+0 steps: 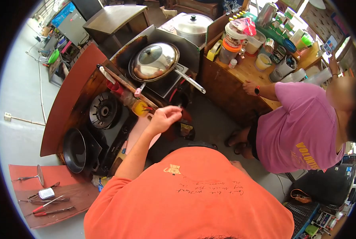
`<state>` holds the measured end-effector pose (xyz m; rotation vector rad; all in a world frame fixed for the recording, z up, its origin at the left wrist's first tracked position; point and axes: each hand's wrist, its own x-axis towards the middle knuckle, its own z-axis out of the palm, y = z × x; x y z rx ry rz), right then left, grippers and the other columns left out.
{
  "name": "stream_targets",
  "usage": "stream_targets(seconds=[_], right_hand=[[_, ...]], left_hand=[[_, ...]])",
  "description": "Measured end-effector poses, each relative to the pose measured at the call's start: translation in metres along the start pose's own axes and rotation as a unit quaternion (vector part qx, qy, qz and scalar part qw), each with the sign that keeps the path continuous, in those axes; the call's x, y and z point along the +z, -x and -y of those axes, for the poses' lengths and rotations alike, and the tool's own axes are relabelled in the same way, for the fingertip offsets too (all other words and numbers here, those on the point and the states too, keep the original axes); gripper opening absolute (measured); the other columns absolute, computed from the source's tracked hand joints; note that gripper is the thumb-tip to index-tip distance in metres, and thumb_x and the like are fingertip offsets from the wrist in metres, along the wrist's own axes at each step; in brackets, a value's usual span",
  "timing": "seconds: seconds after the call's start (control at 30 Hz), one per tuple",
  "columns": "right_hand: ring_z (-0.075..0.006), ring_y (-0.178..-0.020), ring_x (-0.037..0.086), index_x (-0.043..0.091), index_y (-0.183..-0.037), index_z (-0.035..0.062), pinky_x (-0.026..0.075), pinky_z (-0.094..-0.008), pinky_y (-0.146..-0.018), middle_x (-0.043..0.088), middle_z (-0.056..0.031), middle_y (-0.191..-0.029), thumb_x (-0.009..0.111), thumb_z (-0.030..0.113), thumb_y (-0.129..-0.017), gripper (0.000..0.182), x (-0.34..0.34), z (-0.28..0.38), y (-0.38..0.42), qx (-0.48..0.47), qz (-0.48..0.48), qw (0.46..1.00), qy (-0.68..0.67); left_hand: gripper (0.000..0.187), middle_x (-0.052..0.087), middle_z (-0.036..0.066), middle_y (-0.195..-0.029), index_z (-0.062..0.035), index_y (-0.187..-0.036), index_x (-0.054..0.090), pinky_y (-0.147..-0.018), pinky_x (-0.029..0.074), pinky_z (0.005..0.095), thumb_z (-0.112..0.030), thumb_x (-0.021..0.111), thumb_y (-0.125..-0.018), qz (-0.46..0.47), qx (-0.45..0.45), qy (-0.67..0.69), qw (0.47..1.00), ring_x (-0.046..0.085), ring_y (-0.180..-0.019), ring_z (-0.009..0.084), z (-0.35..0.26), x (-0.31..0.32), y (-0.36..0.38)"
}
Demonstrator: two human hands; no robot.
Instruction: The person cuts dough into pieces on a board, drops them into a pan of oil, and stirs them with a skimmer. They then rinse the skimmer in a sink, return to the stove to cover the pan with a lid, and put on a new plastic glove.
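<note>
My left hand (166, 120) reaches forward over the gap in front of the stove, thumb and fingers pinched together. Whatever is between the fingertips, if anything, is too small to make out. Ahead of it a frying pan, covered by a domed steel lid with a glass centre (154, 60), sits on a black cooktop (159, 88); the pan's long steel handle (191, 81) points toward me. Beside my left wrist are a yellow container (140, 108) and a pink cutting board (137, 133). Only a sliver of my right hand (239, 166) shows past my orange shirt; its fingers are hidden.
On the left are a gas burner (104, 110), a black pan (75, 149) and a reddish board (76, 191) with tongs and strainers. Another person in a pink shirt (297, 123) stands at right by a wooden counter (241, 73) crowded with tubs. A large pot (192, 28) stands behind.
</note>
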<state>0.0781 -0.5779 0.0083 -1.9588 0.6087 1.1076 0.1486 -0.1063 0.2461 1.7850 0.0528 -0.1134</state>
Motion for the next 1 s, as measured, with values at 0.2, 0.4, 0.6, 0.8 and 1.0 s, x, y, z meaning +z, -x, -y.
stream_targets(seconds=[0.2,0.4,0.6,0.8,1.0], right_hand=[[-0.0138,-0.055,0.057,0.060,-0.113,0.0082,0.048,-0.0314,-0.051,0.063,-0.0046,-0.078,0.059,0.037,-0.096,0.034,-0.048,-0.051,-0.090,-0.002,-0.008,0.992,-0.129],[-0.0122,-0.059,0.058,0.060,-0.117,0.0089,0.049,-0.0304,-0.055,0.063,-0.0025,-0.079,0.057,0.038,-0.097,0.036,-0.085,-0.080,-0.076,0.013,-0.063,0.979,-0.194],[-0.0134,-0.058,0.059,0.064,-0.110,0.0052,0.049,-0.0336,-0.050,0.065,-0.0046,-0.077,0.057,0.035,-0.096,0.034,-0.080,-0.157,-0.019,0.080,-0.175,0.930,-0.313],[-0.0179,-0.057,0.062,0.070,-0.097,0.0014,0.052,-0.0358,-0.051,0.068,-0.0091,-0.077,0.058,0.035,-0.093,0.036,0.019,-0.213,0.031,0.153,-0.209,0.901,-0.349],[-0.0232,-0.065,0.067,0.072,-0.096,0.0041,0.055,-0.0393,-0.055,0.072,-0.0096,-0.081,0.061,0.037,-0.090,0.035,0.122,-0.201,0.079,0.174,-0.299,0.825,-0.447]], left_hand=[[0.093,0.037,0.028,-0.150,0.0089,-0.145,0.033,-0.118,0.025,0.0508,-0.070,0.028,-0.096,0.126,0.013,0.608,0.784,0.033,-0.142,0.0404,-0.074,0.067,-0.029],[0.083,0.039,0.027,-0.148,0.0072,-0.146,0.032,-0.117,0.028,0.0506,-0.061,0.033,-0.099,0.192,0.005,0.622,0.759,0.040,-0.138,0.0389,-0.087,0.138,-0.073],[0.052,0.064,0.010,-0.106,-0.0002,-0.139,0.048,-0.097,0.051,0.0451,0.000,0.065,-0.090,0.291,-0.025,0.442,0.848,0.065,-0.098,0.0244,-0.088,0.205,-0.107],[0.034,0.066,0.007,-0.085,-0.0033,-0.122,0.060,-0.091,0.051,0.0422,0.003,0.065,-0.089,0.485,-0.057,0.315,0.814,0.065,-0.082,0.0187,-0.084,0.254,-0.116],[0.030,0.066,0.006,-0.083,-0.0048,-0.120,0.061,-0.094,0.050,0.0441,-0.005,0.067,-0.091,0.620,-0.082,0.237,0.744,0.064,-0.081,0.0186,-0.083,0.304,-0.124]])
